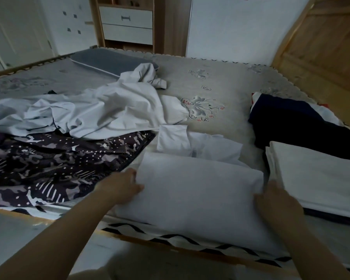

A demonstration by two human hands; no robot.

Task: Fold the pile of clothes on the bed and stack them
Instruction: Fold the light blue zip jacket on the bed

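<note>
A white garment (196,190) lies half folded at the near edge of the bed (226,126), its sleeves spread out behind it. My left hand (121,186) grips its left edge, and my right hand (275,201) grips its right edge with fingers tucked under the fabric. To the left sits an unfolded pile: crumpled white clothes (101,112) over a dark patterned garment (55,164). On the right lies a folded white piece (315,174) in front of a folded dark navy piece (299,122).
A grey pillow (109,61) lies at the far side of the bed. A wooden headboard (319,47) rises at the right, and a drawer unit (127,23) stands against the far wall. The bed's wooden front edge (170,245) runs just before me.
</note>
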